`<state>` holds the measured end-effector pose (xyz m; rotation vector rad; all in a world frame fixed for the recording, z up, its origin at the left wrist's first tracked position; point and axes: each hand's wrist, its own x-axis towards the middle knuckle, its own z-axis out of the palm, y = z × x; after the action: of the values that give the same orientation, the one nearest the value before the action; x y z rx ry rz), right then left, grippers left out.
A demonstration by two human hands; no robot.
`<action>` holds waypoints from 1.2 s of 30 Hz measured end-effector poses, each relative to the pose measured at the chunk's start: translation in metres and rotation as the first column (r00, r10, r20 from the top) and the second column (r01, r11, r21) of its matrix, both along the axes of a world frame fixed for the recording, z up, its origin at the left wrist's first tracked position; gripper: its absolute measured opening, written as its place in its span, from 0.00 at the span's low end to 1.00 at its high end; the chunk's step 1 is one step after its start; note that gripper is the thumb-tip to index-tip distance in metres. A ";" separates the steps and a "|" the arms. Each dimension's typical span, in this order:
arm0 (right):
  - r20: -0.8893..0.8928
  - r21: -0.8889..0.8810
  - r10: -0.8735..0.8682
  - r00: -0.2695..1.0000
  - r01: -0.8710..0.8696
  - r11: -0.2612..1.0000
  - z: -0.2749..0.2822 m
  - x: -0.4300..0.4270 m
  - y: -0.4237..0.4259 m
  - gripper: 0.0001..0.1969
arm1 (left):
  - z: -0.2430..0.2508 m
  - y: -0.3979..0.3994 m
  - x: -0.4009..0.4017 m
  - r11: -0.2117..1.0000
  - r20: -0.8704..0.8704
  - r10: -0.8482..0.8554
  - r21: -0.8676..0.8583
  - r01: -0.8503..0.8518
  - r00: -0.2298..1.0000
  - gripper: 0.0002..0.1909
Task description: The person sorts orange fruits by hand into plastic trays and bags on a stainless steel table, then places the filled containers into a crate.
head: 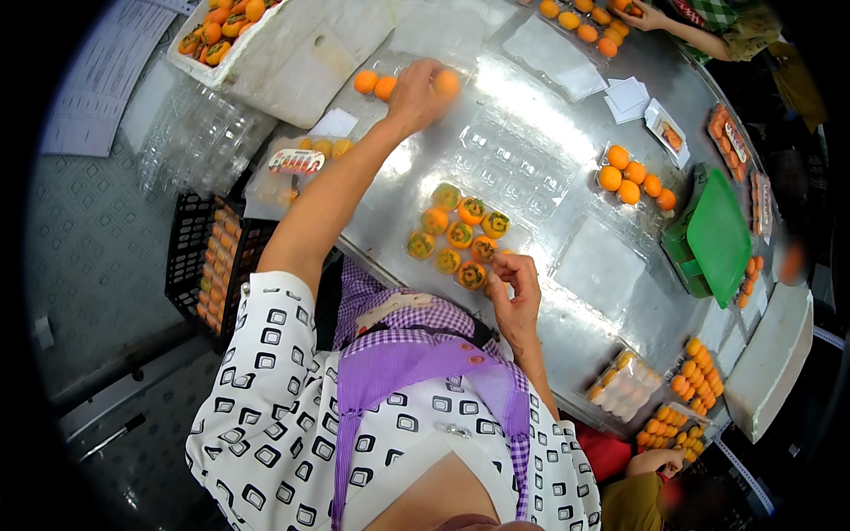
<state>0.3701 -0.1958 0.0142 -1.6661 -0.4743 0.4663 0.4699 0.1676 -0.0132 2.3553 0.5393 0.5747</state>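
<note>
Up by the white foam box, my left hand [415, 99] holds an orange persimmon [446, 84], slightly blurred, above a clear plastic tray where two persimmons [375, 85] show. Close to my body, several persimmons [459, 235] stand in rows in a clear tray, their green-brown calyxes upward. My right hand [493, 269] is at that group's right edge, its thumb and fingertips touching or right beside the fruit; the fingers partly hide persimmons there. Between the hands lies a bare clear plastic tray [514, 162] with moulded cups on the metal table.
A white foam box [226, 66] of persimmons stands upper left, above a black crate [229, 265] holding packed fruit. To the right are a partly filled tray [624, 176], a green container [717, 232] and a foam block [770, 365]. Other people's hands are at upper right [644, 16] and lower right [664, 459].
</note>
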 end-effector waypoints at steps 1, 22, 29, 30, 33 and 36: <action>0.004 -0.033 0.008 1.000 -0.008 0.999 0.001 0.001 -0.002 0.14 | -0.005 0.007 0.012 0.997 -0.060 0.004 0.078 0.001 0.998 0.26; 0.120 -0.265 -0.045 0.992 0.076 0.961 -0.017 0.023 0.012 0.11 | -0.035 0.013 0.046 0.940 -0.289 0.048 0.338 0.055 0.956 0.21; 0.491 -0.519 0.104 0.865 0.195 0.833 -0.034 0.042 0.043 0.20 | -0.020 -0.002 0.050 0.953 -0.350 0.068 0.301 0.044 0.934 0.14; 0.469 -0.559 0.122 0.875 0.187 0.808 -0.036 0.043 0.047 0.21 | -0.025 0.000 0.052 0.930 -0.376 0.059 0.357 0.086 0.925 0.14; 0.425 -0.631 0.154 0.892 0.170 0.757 -0.035 0.047 0.054 0.21 | -0.043 0.003 0.052 0.881 -0.312 0.064 0.464 0.093 0.948 0.17; 0.393 -0.621 0.136 0.909 0.153 0.769 -0.039 0.046 0.050 0.20 | -0.057 0.015 0.042 0.938 -0.100 0.071 0.344 -0.032 0.993 0.20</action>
<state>0.4165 -0.1458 -0.0251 -2.4677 -0.6691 0.2650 0.5121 0.1822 -0.0703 2.7228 0.5919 0.6045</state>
